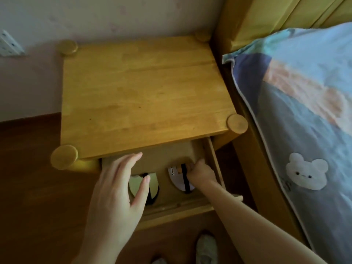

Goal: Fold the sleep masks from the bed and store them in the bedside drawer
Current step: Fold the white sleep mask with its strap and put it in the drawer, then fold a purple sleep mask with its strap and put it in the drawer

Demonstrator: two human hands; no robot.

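Observation:
The bedside drawer [213,155] stands pulled out under the wooden nightstand top [141,92]. Two folded sleep masks lie inside. A white mask [178,179] with a black strap and printed letters lies at the right; my right hand [200,173] reaches into the drawer and grips its far end with curled fingers. A pale mask [136,186] with a black strap lies at the left, partly hidden by my left hand [118,189]. That hand hovers over the drawer's left side with its fingers straight and spread, holding nothing.
The bed with a blue bear-print cover [304,130] runs along the right, close against the nightstand. A wall socket [9,44] is at the far left. Brown wooden floor [38,178] lies to the left, and a slippered foot [206,246] shows below the drawer.

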